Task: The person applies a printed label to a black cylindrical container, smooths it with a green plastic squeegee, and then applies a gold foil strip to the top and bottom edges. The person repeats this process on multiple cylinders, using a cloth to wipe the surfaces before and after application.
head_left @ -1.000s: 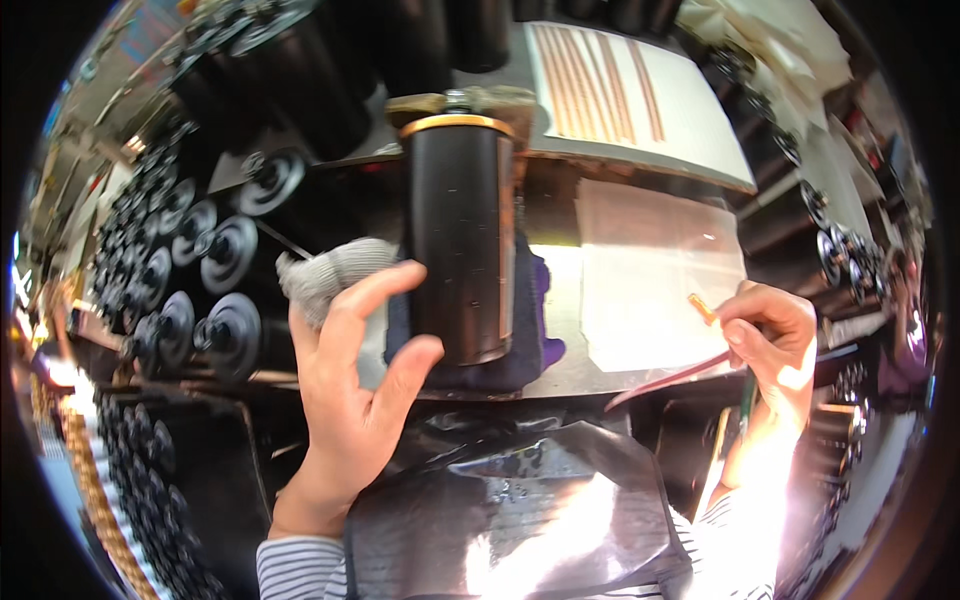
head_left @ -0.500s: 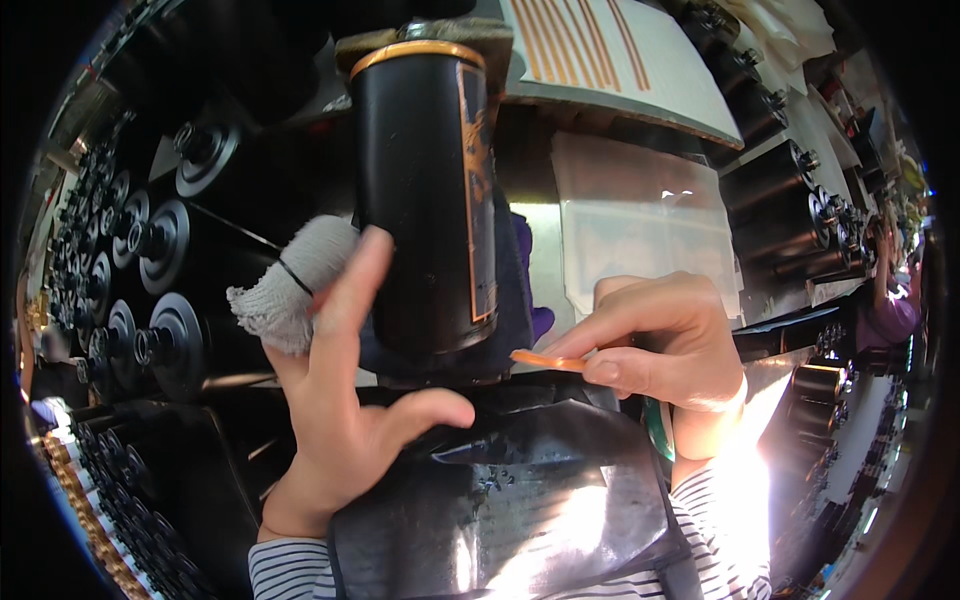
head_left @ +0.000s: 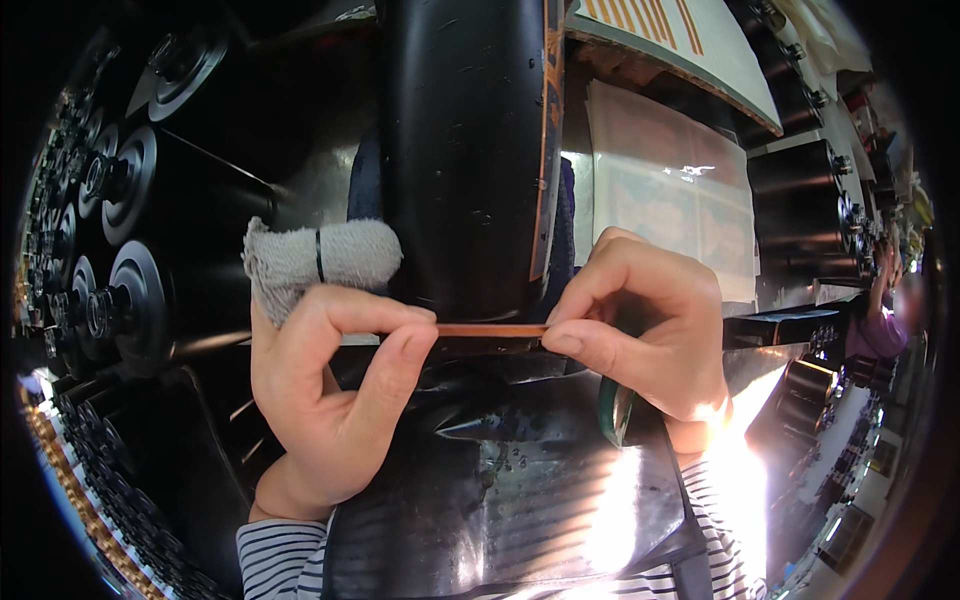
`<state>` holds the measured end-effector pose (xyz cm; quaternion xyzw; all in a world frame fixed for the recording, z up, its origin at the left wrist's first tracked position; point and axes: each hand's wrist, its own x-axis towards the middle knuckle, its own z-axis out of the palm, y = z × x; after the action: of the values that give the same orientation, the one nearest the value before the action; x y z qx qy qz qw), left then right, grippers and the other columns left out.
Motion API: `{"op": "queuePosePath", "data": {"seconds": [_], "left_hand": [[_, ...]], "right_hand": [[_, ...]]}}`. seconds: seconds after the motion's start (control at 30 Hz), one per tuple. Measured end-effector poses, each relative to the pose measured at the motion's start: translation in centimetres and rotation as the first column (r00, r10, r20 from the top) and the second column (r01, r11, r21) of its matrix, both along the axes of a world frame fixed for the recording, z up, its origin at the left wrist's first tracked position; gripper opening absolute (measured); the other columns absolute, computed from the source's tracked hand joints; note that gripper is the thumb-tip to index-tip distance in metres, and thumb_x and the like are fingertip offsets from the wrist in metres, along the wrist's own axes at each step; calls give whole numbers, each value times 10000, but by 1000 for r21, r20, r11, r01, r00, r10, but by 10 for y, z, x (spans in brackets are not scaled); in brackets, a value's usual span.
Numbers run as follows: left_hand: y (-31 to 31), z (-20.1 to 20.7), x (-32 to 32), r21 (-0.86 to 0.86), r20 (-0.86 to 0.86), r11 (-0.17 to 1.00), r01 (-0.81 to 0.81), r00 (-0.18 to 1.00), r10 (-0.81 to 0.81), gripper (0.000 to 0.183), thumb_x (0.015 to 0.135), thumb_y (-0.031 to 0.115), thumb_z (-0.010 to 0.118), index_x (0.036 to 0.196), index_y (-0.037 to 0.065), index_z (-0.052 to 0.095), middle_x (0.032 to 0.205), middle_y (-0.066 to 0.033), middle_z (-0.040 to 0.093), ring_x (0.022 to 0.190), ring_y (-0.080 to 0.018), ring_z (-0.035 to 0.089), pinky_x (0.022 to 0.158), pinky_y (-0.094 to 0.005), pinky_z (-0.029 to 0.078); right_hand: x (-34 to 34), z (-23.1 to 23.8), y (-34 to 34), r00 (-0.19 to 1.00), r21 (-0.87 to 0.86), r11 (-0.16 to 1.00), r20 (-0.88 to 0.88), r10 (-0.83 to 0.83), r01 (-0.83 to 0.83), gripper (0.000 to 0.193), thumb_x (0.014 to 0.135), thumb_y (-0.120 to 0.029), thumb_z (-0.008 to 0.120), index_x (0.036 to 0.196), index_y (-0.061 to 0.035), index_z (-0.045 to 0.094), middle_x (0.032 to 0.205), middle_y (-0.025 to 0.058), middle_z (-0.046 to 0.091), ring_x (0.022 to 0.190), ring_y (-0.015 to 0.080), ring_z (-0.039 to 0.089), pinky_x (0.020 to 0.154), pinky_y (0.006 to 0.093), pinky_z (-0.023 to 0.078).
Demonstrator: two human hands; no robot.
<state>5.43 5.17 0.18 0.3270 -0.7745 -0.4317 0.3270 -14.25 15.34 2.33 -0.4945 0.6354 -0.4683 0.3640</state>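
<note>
A thin orange-brown strip [head_left: 490, 331] is held level between my two hands. My left hand [head_left: 330, 385] pinches its left end between thumb and forefinger, and my right hand [head_left: 655, 335] pinches the right end likewise. Over other fingers of the left hand sits a grey knit cloth wrap [head_left: 355, 255] with a black band round it. Just beyond the strip lies a large glossy black cylinder [head_left: 460, 150], its near end closest to me. Gold-brown decoration [head_left: 548, 150] runs along its right side; its far end is cut off by the upper edge.
A white board [head_left: 735, 65] with several similar strips lies at the far right. Nearer is a translucent sheet [head_left: 675, 190]. Black cylinders with round metal ends [head_left: 140, 300] crowd the left, more stand right. A dark apron [head_left: 480, 480] covers my lap. Another person [head_left: 880, 325] shows far right.
My left hand, open before, has closed on the strip's free end. The strip now spans both hands. The view has shifted, so the cylinder appears larger and higher.
</note>
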Motion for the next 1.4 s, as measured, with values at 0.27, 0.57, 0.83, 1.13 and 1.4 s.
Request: {"op": "queuePosePath", "data": {"seconds": [0.27,0.57,0.83,1.13,1.4], "left_hand": [[-2,-3,-5,91,-37,994,-53,998,57,127,761,78,746,737,52,624,764,-14,581,822,-154,477,746,-284,376],[-11,-10,-2,12,-1,999,39,999,-39,148,838,91,684,798,29,555,816,-12,481,757,-96,442,715,-232,355],[-18,-18,-7,380,-355,910,163,935,-19,468,888,88,622,1308,-18,444,1237,-97,496,1137,-176,493,1004,-310,368],[-24,-24,-6,344,-336,912,223,936,-102,627,817,166,733,1347,15,435,1290,-74,462,1136,-151,450,986,-284,341],[-33,-26,-4,507,-413,809,296,908,-73,635,811,166,740,1348,7,441,1316,-67,468,1155,-136,452,1005,-277,337]], "right_hand": [[2,-8,-3,995,44,997,67,-68,65,114,775,-54,763,767,-19,655,733,5,611,619,42,522,566,186,415],[3,-6,-11,996,113,990,38,-85,80,156,774,-68,768,735,-18,625,702,3,599,613,47,516,563,190,415],[3,-2,-14,997,133,988,-29,-69,72,180,770,-66,765,725,-22,596,666,-4,587,609,51,509,567,203,414],[0,2,-16,999,207,977,8,-46,43,193,773,-68,765,728,-25,582,645,-17,573,604,40,484,558,203,391],[-1,2,-15,1000,210,978,-11,-15,17,209,776,-78,765,722,-25,570,645,-16,566,600,41,475,559,203,386]]}}
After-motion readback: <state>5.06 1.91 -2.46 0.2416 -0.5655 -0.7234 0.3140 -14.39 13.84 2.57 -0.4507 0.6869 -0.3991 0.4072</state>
